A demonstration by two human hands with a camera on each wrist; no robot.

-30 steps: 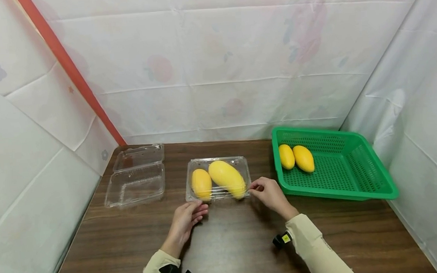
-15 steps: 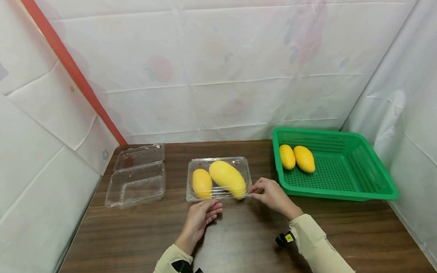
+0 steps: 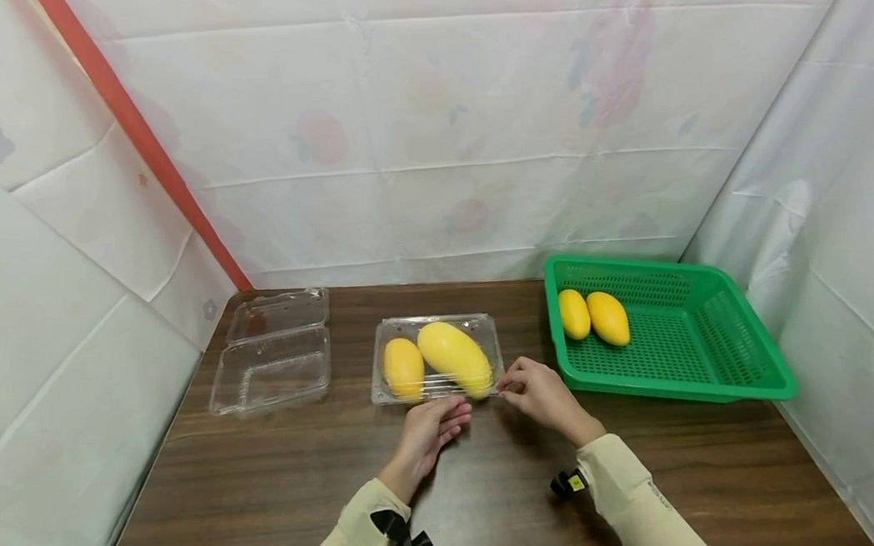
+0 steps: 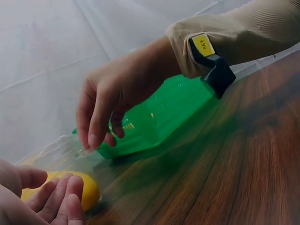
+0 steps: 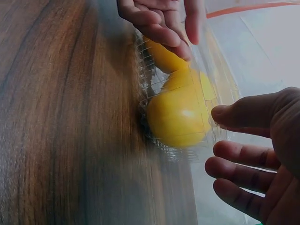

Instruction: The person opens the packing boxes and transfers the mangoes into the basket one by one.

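Note:
Two yellow mangoes, one smaller (image 3: 404,368) and one larger (image 3: 451,354), lie inside a clear plastic clamshell box (image 3: 434,318) at mid-table, its lid down over them. My right hand (image 3: 540,392) pinches the box's front right corner between thumb and index finger; the right wrist view shows the thumb (image 5: 225,114) on the clear edge and the other fingers spread. Along the front edge lies my left hand (image 3: 432,432), fingers loosely extended and gripping nothing. Whether it touches the rim is hard to tell.
On the right stands a green plastic basket (image 3: 677,390) with two mangoes (image 3: 608,319) at its left end. A second clear clamshell box (image 3: 272,375) lies with its lid raised back at the left. White curtains hang behind and at both sides.
My left hand has slid rightward along the box's front edge, from its left corner to past the middle. The right hand stays at the right corner. Box and mangoes look unmoved.

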